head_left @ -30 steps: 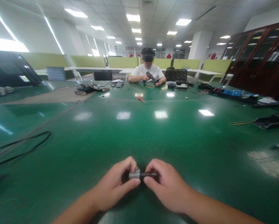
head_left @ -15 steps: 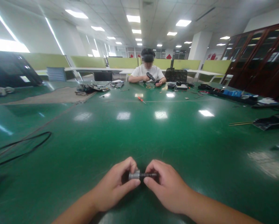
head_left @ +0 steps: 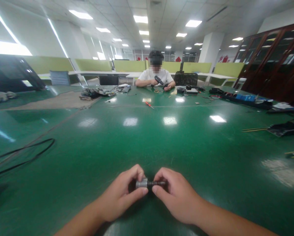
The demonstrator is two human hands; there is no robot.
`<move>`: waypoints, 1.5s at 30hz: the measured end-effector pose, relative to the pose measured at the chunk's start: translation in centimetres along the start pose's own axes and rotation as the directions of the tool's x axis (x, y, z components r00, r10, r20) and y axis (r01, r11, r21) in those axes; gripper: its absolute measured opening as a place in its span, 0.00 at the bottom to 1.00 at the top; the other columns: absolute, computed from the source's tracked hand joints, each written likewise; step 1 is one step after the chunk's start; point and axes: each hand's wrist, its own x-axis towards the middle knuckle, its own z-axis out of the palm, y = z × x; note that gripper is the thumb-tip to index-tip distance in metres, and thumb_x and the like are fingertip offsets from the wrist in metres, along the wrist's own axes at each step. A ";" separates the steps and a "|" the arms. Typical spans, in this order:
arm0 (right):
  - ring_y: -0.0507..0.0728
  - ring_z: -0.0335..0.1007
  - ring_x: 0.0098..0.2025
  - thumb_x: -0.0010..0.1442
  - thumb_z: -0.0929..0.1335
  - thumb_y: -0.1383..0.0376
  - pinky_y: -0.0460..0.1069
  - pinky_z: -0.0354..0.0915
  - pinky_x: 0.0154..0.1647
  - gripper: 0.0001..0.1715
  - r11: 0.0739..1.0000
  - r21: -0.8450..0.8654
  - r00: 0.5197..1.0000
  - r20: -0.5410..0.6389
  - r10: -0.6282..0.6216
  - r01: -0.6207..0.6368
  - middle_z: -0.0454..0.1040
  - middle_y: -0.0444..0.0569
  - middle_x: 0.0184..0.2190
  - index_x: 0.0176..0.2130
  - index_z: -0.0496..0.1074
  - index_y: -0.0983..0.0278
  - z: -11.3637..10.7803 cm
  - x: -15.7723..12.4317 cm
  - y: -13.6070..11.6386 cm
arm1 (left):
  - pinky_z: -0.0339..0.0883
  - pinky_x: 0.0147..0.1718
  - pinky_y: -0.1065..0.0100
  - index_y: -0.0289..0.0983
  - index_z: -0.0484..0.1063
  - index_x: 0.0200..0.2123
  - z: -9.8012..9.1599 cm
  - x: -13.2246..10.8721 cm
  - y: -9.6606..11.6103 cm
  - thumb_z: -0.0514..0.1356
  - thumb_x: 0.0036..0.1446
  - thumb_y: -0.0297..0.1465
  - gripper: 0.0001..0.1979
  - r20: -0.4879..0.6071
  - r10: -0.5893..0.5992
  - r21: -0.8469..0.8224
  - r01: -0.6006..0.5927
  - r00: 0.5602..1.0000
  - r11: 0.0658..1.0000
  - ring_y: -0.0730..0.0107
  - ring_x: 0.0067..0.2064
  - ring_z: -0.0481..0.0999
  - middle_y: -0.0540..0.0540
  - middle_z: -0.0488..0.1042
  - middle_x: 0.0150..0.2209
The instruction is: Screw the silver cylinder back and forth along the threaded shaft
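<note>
Low over the near edge of the green table (head_left: 147,141), both my hands pinch one small part between them. My left hand (head_left: 121,196) is closed on its grey metal nut end (head_left: 141,183). My right hand (head_left: 176,195) is closed on the dark threaded bolt shaft (head_left: 156,183) that sticks out of the nut to the right. The shaft's far end is hidden under my right fingers.
A black cable (head_left: 24,154) loops at the left. Dark parts with thin rods (head_left: 282,128) lie at the right edge. A red-handled screwdriver (head_left: 149,105) lies mid-table. At the far side sits a person (head_left: 155,77) handling a tool, among scattered gear (head_left: 97,92).
</note>
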 end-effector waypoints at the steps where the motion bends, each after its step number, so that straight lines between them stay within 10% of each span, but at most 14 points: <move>1: 0.53 0.68 0.34 0.60 0.69 0.68 0.47 0.57 0.34 0.02 1.000 0.001 1.000 0.001 0.002 -0.002 0.73 0.41 0.32 0.36 0.71 0.60 0.0 0.0 0.0 | 0.59 0.33 0.70 0.38 0.61 0.35 0.0 0.0 0.0 0.57 0.65 0.40 0.12 0.001 -0.004 0.001 0.004 1.000 1.000 0.69 0.34 0.64 0.50 0.65 0.33; 45: 0.52 0.67 0.32 0.61 0.69 0.66 0.46 0.57 0.33 0.01 0.997 0.058 0.999 0.001 0.048 -0.048 0.73 0.41 0.29 0.36 0.71 0.61 -0.1 0.0 0.0 | 0.58 0.33 0.70 0.38 0.60 0.35 -0.2 0.1 -0.2 0.58 0.65 0.40 0.13 -0.006 -0.031 -0.062 0.030 1.000 0.998 0.69 0.34 0.63 0.51 0.64 0.33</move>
